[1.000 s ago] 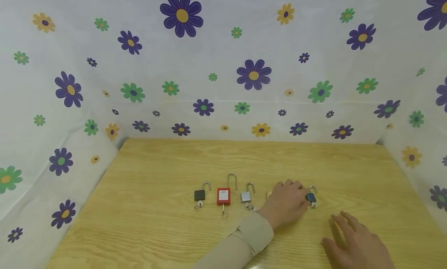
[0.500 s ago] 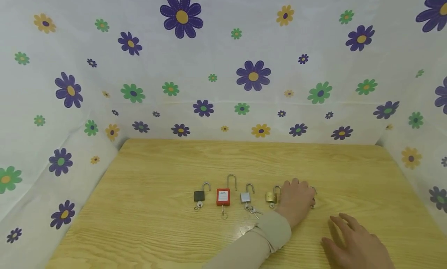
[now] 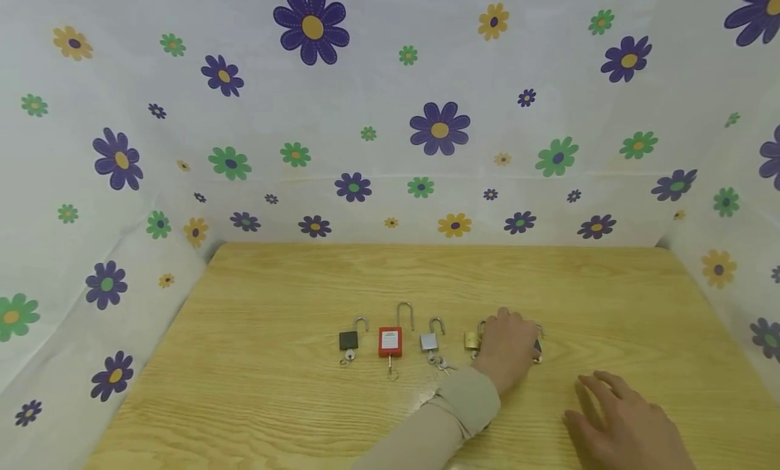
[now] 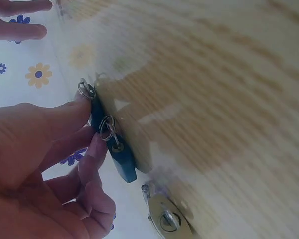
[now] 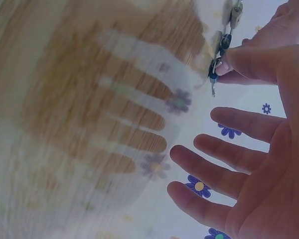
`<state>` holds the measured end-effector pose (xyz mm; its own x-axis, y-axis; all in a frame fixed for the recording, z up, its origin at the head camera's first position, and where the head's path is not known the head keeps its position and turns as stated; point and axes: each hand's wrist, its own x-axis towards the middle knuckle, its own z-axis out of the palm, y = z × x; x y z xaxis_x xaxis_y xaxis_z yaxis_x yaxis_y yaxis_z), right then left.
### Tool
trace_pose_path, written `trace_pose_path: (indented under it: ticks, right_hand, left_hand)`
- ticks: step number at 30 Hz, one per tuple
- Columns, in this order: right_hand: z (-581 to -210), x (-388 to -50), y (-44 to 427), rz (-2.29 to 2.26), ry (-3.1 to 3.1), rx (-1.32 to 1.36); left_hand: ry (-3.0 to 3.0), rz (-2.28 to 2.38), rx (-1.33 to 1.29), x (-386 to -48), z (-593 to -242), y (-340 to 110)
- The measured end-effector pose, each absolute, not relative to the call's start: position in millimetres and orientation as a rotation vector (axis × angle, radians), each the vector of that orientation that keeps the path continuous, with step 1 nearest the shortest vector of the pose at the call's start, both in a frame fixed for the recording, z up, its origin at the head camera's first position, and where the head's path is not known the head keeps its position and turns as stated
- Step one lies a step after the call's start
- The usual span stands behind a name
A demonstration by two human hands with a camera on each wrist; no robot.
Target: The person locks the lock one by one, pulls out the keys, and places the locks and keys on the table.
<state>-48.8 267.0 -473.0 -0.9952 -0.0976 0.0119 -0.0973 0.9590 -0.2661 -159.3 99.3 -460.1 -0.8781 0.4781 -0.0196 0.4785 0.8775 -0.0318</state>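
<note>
1. Black padlock point(image 3: 349, 340), leftmost in the row on the wooden table point(image 3: 256, 402), shackle open, with a key and ring at its lower end.
2. Red padlock point(image 3: 390, 342), near it, with a white label, a tall open shackle and a key below.
3. Silver padlock point(image 3: 429, 343), shackle open, several keys at its lower end.
4. Gold padlock point(image 3: 471, 340), shackle partly covered by the left hand point(image 3: 507, 347).
5. Inner blue padlock point(image 4: 123, 167), hidden under that hand from the head camera, between the gold padlock and the next.
6. Outer blue padlock point(image 3: 537, 350), at the row's right end, pinched by the left hand's thumb and fingers.
7. Right hand point(image 3: 630, 422), well apart from the padlocks, fingers extended and spread.
</note>
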Motion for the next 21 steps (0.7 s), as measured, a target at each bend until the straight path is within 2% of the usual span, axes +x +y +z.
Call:
trace_pose_path:
  ticks: [12, 21]
  right_hand:
    - [-471.0, -46.8, 264.9, -0.432, 3.156, -0.157]
    - [-467.4, -47.2, 264.4, -0.496, 3.168, -0.163]
  left_hand:
    - [3.039, -0.068, 0.801, -154.8, -454.1, 101.6]
    - [2.922, 0.297, 0.837, -160.6, -455.8, 92.3]
